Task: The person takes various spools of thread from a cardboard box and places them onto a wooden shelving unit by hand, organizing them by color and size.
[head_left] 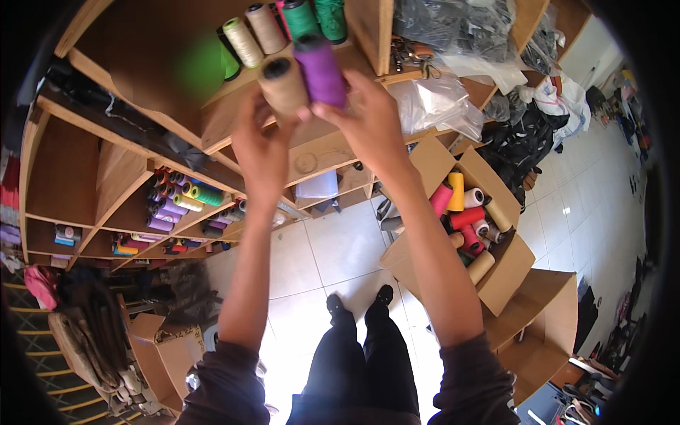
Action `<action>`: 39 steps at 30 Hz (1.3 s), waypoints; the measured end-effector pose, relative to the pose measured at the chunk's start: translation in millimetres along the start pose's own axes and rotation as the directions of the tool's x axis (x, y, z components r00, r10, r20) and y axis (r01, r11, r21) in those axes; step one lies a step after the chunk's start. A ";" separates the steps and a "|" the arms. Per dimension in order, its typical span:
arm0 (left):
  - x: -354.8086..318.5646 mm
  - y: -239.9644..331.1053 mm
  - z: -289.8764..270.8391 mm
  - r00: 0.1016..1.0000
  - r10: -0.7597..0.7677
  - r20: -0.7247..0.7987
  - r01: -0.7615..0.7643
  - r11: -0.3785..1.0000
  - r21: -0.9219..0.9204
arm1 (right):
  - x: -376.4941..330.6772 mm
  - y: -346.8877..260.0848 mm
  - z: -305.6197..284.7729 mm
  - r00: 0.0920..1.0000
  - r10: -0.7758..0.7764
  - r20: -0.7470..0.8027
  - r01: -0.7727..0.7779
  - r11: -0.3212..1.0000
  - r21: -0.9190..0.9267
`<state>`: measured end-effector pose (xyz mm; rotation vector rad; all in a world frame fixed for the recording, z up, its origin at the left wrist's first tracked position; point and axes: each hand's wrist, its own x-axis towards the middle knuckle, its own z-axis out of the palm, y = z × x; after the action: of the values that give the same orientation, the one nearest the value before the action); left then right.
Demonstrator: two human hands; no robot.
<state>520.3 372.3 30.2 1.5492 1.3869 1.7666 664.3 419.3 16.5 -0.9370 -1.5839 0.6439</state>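
Both arms reach up to the front of a wooden shelf. My left hand is closed around a tan thread spool, its dark core end facing up. Beside it, nearly touching, a purple thread spool is gripped by my right hand. Both spools are a little blurred. Just behind them on the shelf stand a cream spool, a beige spool, a green spool and another green spool. A bright green spool is partly seen at their left.
An open cardboard box full of mixed thread spools stands right of my legs, with another cardboard box beside it. Lower cubbies hold several spools. Plastic bags lie on the right shelf. White tiles cover the floor.
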 end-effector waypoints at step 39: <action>-208.6 -74.3 114.8 0.785 -0.298 0.544 0.284 0.952 0.111 | -247.7 69.8 -80.3 0.699 0.569 -0.434 -0.640 0.768 -0.023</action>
<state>664.9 280.2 -150.9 1.5831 1.2567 0.9990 771.6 241.8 -155.8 -1.6498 -0.9413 0.7070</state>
